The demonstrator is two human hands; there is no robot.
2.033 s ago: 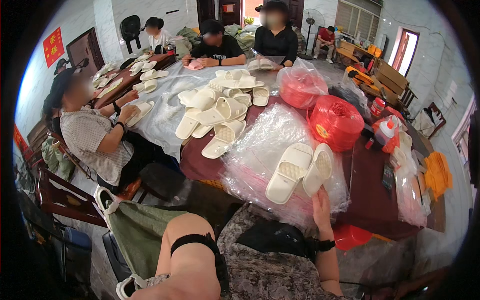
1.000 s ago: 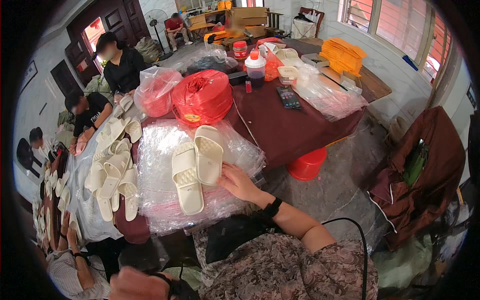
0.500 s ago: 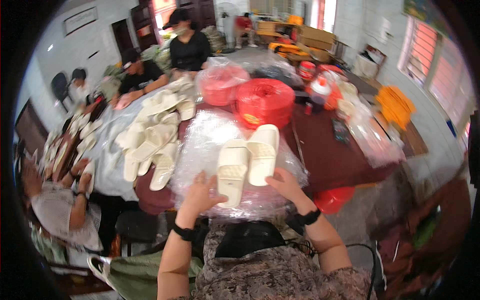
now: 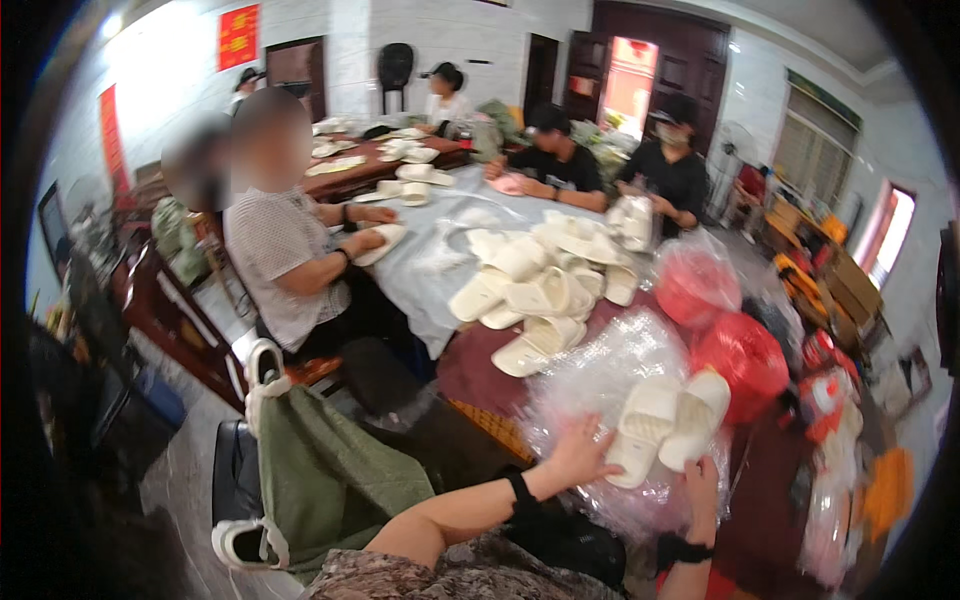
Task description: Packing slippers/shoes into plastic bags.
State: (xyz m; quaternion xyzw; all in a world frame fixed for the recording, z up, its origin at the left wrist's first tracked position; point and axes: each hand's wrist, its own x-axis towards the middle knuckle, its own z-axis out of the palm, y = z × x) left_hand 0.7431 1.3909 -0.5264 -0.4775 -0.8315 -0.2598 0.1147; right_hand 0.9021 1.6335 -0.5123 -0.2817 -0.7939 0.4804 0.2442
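A pair of cream slippers lies side by side on a stack of clear plastic bags point(image 4: 570, 385), toes pointing away from me. Beside the left slipper point(image 4: 646, 422) is my left hand point(image 4: 580, 455), open with its fingers spread and the thumb close to the heel. My right hand point(image 4: 704, 488) reaches up to the heel of the right slipper point(image 4: 697, 418), its fingers stretched out and blurred, appearing to touch the edge. Farther left on the table lies a loose pile of similar cream slippers point(image 4: 545, 275).
Two red rolls of plastic twine stand beyond the pair, one unwrapped point(image 4: 740, 365) and one under clear film point(image 4: 697, 280). A co-worker point(image 4: 285, 240) sits at the left, handling a slipper; others work at the far side. A chair with a green cloth point(image 4: 335, 470) stands near my left.
My view has swung left, so the table and both hands appear farther right. The slipper pair stays on the plastic with both hands beside it.
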